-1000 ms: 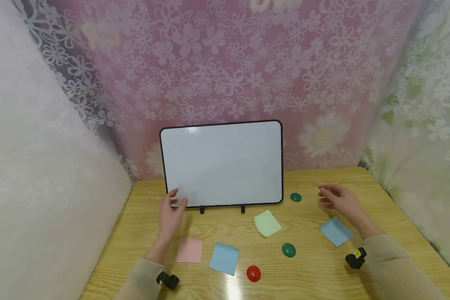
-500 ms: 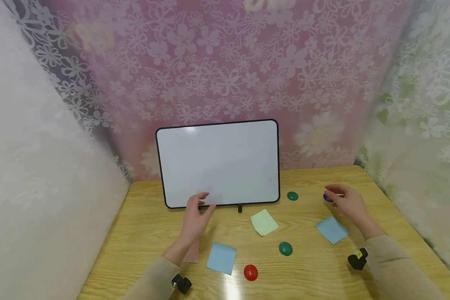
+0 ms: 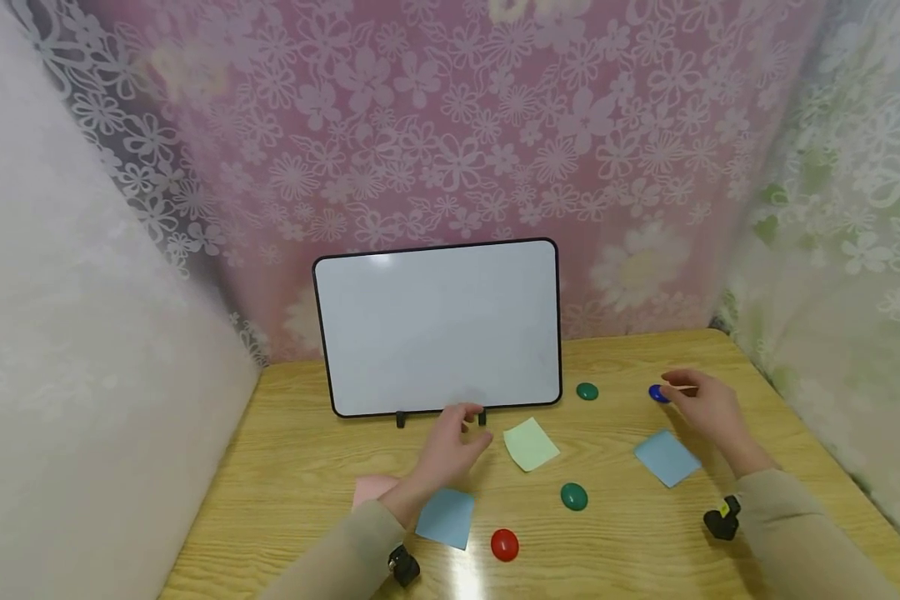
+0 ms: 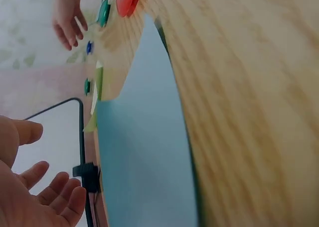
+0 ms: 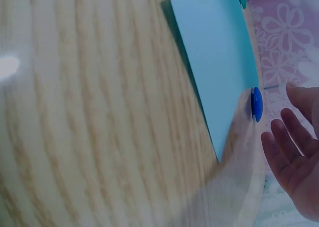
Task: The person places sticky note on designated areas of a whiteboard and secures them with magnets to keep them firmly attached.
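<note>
My left hand (image 3: 450, 446) hovers over the table in front of the whiteboard (image 3: 438, 325), fingers loosely bent and holding nothing. Just to its right lies a pale green sticky note (image 3: 531, 444); under the forearm, a blue sticky note (image 3: 446, 518) and a partly covered pink one (image 3: 373, 489). At the right, my right hand (image 3: 708, 410) is beside a round blue magnet (image 3: 657, 393), its fingertips close to the magnet in the head view. The right wrist view shows that hand (image 5: 299, 157) with fingers spread and a gap between it and the blue magnet (image 5: 257, 104).
A second blue sticky note (image 3: 667, 458) lies below the right hand. Two green magnets, one by the board (image 3: 587, 392) and one nearer (image 3: 573, 497), and a red magnet (image 3: 505, 545) rest on the wooden table. Black feet (image 3: 401, 419) support the whiteboard. Flowered curtains surround the table.
My left hand has swept right along the whiteboard's lower edge, from its left corner toward the green note. My right hand has shifted slightly right, and the blue magnet has come into view.
</note>
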`<action>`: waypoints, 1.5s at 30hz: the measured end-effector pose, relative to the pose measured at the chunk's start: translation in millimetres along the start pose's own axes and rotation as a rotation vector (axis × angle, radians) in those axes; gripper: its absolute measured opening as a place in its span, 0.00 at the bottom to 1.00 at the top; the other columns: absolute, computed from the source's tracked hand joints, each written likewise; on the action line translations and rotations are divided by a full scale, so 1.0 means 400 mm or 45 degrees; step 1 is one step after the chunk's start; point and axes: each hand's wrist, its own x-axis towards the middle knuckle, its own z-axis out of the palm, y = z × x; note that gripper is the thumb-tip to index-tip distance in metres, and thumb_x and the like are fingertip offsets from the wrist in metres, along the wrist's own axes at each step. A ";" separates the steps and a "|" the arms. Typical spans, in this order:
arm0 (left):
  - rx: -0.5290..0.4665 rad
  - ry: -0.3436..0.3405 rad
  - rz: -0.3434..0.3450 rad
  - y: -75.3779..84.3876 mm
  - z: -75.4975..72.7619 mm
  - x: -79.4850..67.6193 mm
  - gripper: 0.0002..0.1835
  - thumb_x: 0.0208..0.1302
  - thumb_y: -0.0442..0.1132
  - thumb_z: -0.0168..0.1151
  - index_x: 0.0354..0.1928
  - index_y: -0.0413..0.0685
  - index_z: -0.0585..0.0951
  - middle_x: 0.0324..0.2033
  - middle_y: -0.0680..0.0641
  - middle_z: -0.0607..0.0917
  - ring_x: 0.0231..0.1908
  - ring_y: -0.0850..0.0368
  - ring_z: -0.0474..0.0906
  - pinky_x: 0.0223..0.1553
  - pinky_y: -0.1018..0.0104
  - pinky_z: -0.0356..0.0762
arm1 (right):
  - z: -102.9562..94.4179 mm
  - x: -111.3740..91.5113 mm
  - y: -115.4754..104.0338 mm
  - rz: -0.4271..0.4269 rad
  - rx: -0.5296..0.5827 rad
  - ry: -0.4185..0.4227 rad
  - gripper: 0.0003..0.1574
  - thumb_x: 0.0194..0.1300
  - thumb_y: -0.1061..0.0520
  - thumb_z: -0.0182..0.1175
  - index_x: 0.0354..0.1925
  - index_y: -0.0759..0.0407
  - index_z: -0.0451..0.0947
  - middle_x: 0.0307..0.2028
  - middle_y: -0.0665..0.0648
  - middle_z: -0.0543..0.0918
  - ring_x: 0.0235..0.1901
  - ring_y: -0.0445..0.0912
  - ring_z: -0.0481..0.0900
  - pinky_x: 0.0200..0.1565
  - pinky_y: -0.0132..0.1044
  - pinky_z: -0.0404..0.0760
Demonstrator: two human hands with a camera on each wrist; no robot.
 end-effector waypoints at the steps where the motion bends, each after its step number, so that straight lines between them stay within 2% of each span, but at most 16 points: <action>1: 0.025 -0.028 -0.022 0.007 0.007 0.003 0.26 0.76 0.44 0.68 0.68 0.39 0.78 0.56 0.39 0.81 0.52 0.45 0.79 0.53 0.52 0.78 | 0.000 -0.001 0.002 -0.003 -0.013 -0.015 0.29 0.83 0.48 0.59 0.68 0.68 0.76 0.62 0.74 0.80 0.56 0.70 0.81 0.47 0.61 0.84; 7: 0.262 -0.127 -0.081 0.039 0.034 0.021 0.28 0.74 0.52 0.69 0.65 0.40 0.80 0.51 0.44 0.82 0.47 0.52 0.79 0.51 0.54 0.80 | 0.002 0.003 0.005 -0.039 -0.071 -0.081 0.34 0.82 0.48 0.61 0.71 0.70 0.73 0.66 0.77 0.76 0.58 0.72 0.78 0.53 0.68 0.79; 11: 0.400 -0.152 -0.109 0.045 0.051 0.032 0.28 0.73 0.56 0.69 0.63 0.41 0.81 0.50 0.46 0.83 0.47 0.52 0.80 0.51 0.56 0.81 | 0.000 0.007 0.008 -0.059 -0.107 -0.103 0.36 0.81 0.49 0.62 0.73 0.72 0.70 0.67 0.79 0.74 0.59 0.74 0.78 0.54 0.68 0.79; 17: 0.580 -0.189 -0.140 0.051 0.075 0.048 0.27 0.72 0.59 0.68 0.57 0.44 0.84 0.44 0.49 0.83 0.41 0.54 0.81 0.43 0.59 0.82 | -0.007 0.019 0.012 -0.080 -0.164 -0.156 0.39 0.79 0.48 0.65 0.74 0.74 0.69 0.66 0.81 0.74 0.59 0.76 0.77 0.54 0.70 0.79; 23: 0.588 -0.185 -0.178 0.049 0.086 0.060 0.24 0.71 0.59 0.70 0.48 0.44 0.84 0.39 0.50 0.80 0.37 0.55 0.77 0.37 0.61 0.80 | -0.009 0.035 0.013 -0.077 -0.218 -0.217 0.41 0.78 0.48 0.65 0.75 0.73 0.68 0.65 0.82 0.74 0.59 0.76 0.77 0.54 0.70 0.79; 31: 0.629 -0.206 -0.145 0.057 0.091 0.074 0.22 0.71 0.59 0.71 0.36 0.45 0.85 0.35 0.51 0.81 0.35 0.56 0.77 0.36 0.63 0.79 | -0.011 0.050 0.010 -0.093 -0.267 -0.250 0.41 0.77 0.49 0.66 0.73 0.76 0.68 0.62 0.83 0.75 0.56 0.76 0.78 0.53 0.71 0.78; 39: 0.641 -0.206 -0.177 0.063 0.102 0.082 0.19 0.67 0.53 0.75 0.38 0.44 0.85 0.34 0.50 0.80 0.34 0.55 0.76 0.34 0.62 0.78 | -0.002 0.061 0.006 -0.071 -0.317 -0.291 0.39 0.79 0.48 0.63 0.72 0.76 0.69 0.62 0.82 0.76 0.59 0.77 0.76 0.57 0.72 0.75; 45: 0.656 -0.209 -0.188 0.070 0.102 0.084 0.17 0.66 0.51 0.77 0.36 0.46 0.84 0.33 0.50 0.80 0.35 0.55 0.76 0.35 0.61 0.78 | 0.005 0.061 -0.005 -0.062 -0.379 -0.254 0.33 0.78 0.52 0.64 0.67 0.77 0.74 0.59 0.82 0.77 0.58 0.77 0.76 0.58 0.72 0.75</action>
